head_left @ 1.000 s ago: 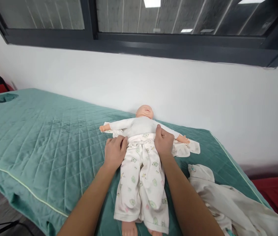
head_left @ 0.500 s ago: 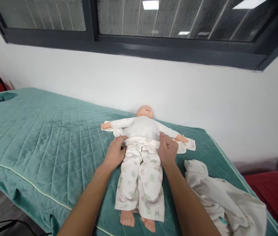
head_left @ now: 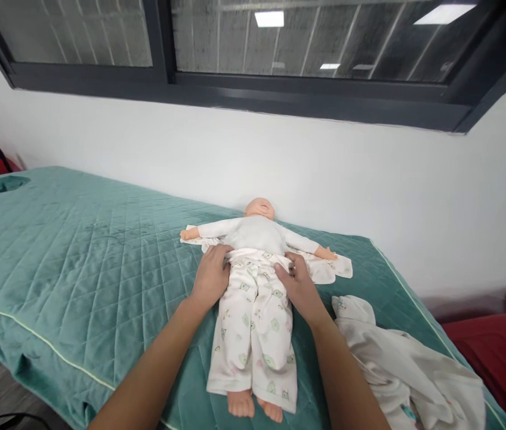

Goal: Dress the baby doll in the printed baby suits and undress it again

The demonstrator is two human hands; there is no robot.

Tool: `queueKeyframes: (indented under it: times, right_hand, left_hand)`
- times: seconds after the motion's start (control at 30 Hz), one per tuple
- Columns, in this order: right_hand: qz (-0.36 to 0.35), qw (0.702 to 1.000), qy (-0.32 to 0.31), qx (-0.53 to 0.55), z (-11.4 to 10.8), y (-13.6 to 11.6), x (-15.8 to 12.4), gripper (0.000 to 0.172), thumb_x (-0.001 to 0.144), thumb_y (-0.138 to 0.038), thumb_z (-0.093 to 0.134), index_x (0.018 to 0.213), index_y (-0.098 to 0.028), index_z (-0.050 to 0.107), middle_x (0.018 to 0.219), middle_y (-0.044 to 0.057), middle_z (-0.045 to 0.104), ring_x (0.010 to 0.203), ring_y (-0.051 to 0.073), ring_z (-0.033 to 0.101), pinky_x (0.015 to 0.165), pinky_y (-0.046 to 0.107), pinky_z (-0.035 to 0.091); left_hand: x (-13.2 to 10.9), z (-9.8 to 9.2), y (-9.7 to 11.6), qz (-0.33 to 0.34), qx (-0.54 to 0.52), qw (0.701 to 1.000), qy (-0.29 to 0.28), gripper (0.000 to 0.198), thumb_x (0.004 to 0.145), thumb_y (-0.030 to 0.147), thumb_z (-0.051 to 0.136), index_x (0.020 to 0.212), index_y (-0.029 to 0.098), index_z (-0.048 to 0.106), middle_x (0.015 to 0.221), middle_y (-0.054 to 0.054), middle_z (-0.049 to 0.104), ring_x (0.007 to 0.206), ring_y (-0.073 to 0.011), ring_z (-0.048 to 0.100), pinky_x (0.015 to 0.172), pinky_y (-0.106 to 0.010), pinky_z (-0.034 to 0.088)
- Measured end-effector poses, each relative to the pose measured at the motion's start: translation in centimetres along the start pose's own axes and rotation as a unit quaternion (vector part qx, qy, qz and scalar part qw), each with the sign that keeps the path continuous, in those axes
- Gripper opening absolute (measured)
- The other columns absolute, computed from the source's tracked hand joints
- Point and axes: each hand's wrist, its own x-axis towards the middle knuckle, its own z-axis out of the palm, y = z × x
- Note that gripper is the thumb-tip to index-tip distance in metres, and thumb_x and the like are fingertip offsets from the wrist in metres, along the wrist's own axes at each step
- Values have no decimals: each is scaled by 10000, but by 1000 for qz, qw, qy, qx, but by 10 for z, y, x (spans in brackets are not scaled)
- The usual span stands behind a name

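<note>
A baby doll (head_left: 259, 233) in a white long-sleeved top lies on its back, arms spread, head by the wall. White trousers (head_left: 257, 322) with small green prints cover its legs, and its bare feet show below the cuffs. My left hand (head_left: 212, 276) is closed at the waistband's left side, fingertips partly hidden against the doll. At the right side of the waistband, my right hand (head_left: 301, 283) touches the trousers with thumb and fingers apart. An opened-out printed garment (head_left: 324, 269) lies under the doll's arms and back.
A green quilted cover (head_left: 101, 263) spreads over the bed, with a face hole (head_left: 3, 184) at the far left. More white clothing (head_left: 405, 358) lies crumpled to the right. A white wall (head_left: 167, 149) and dark window frame (head_left: 302, 98) stand behind. Something red (head_left: 490, 352) sits beyond the right edge.
My right hand has loosened from its closed grip at the waistband, and its thumb now rests on the front of the trousers. My left hand stays at its side. The view has tilted slightly.
</note>
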Motion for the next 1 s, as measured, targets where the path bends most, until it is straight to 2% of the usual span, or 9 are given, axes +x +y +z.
queueKeyframes:
  times: [0.1,0.2,0.33,0.57,0.67,0.8,0.93,1.0]
  right_hand:
    - [41,996,-40,75,3,5,1,629,765,-537,684,1264,-251,431,1326,93,502,1141,236,532,1003,416,432]
    - [43,994,-34,91,8,9,7,740,700,-491,753,1296,-269,374,1403,101,429,1254,253,473,1079,445,381]
    - [-15,999,24,14,14,6,14,504,664,-418,761,1028,-235,464,1405,116,371,1344,277,356,1136,468,291]
    - [-75,991,80,-80,14,4,11,169,655,-203,652,786,-207,546,1342,107,360,1274,312,351,1094,505,283]
    - [-101,982,114,-110,13,2,7,95,632,-125,567,672,-202,529,1252,88,419,1153,287,399,1011,472,341]
    - [-147,967,164,-127,11,-5,3,132,607,-82,495,625,-213,502,1062,75,507,990,249,438,879,410,384]
    - [-223,955,147,-126,7,-7,-3,144,619,-92,477,643,-233,469,725,14,547,784,215,488,772,368,390]
    - [-214,957,139,-141,3,-5,-9,135,613,-103,477,628,-236,459,646,-1,535,724,207,497,750,358,391]
  left_hand:
    - [16,7,-2,7,5,1000,20,337,771,36,487,1039,228,556,1014,-57,623,1004,-239,577,852,-385,481]
    - [27,14,-5,10,17,999,31,328,769,42,488,1028,232,554,1033,-64,621,1006,-248,580,839,-388,481]
    - [28,19,-11,11,28,999,28,311,775,54,487,1030,222,546,1014,-71,611,998,-258,572,839,-395,472]
    - [-4,7,-2,-11,-9,999,42,269,756,68,490,968,221,555,967,-43,624,972,-232,575,864,-390,449]
    - [-25,-1,10,-34,-43,997,53,212,753,95,508,913,226,551,898,-19,619,885,-207,577,814,-355,457]
    - [-40,-3,19,-37,-78,994,74,212,750,97,507,910,230,546,898,-15,613,864,-189,574,807,-331,472]
    - [-38,2,14,-35,-46,997,48,277,740,84,493,974,222,549,939,-36,609,917,-209,571,837,-356,473]
    - [-35,4,10,-30,-32,999,29,298,736,77,487,989,222,550,950,-41,607,933,-219,565,849,-370,469]
